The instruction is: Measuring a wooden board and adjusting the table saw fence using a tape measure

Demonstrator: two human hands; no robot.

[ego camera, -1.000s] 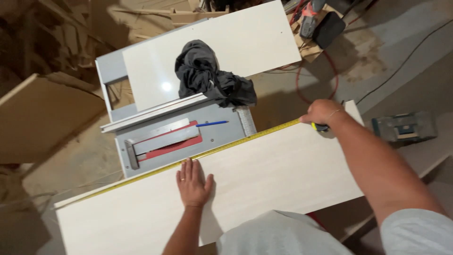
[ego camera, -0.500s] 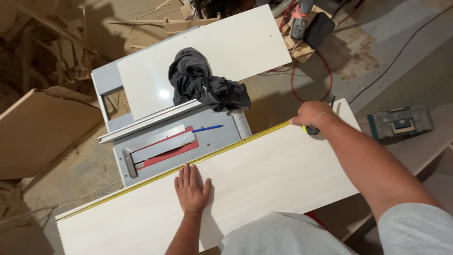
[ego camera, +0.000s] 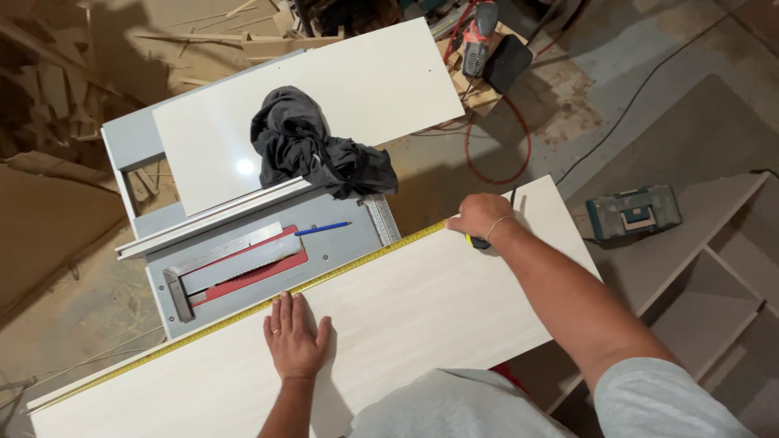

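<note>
Tape is running yellow along the far edge of the pale board (ego camera: 422,316), and we are seeing the tape measure (ego camera: 243,316) stretched from the lower left up to the right hand (ego camera: 480,217); this hand is closing around the tape case at the board's far right part; the left hand (ego camera: 294,341) is lying flat with spread fingers on the board, just beside the tape, holding nothing; behind the board the grey table saw (ego camera: 243,259) is carrying a blue pen (ego camera: 323,229) and a dark cloth (ego camera: 312,146).
</note>
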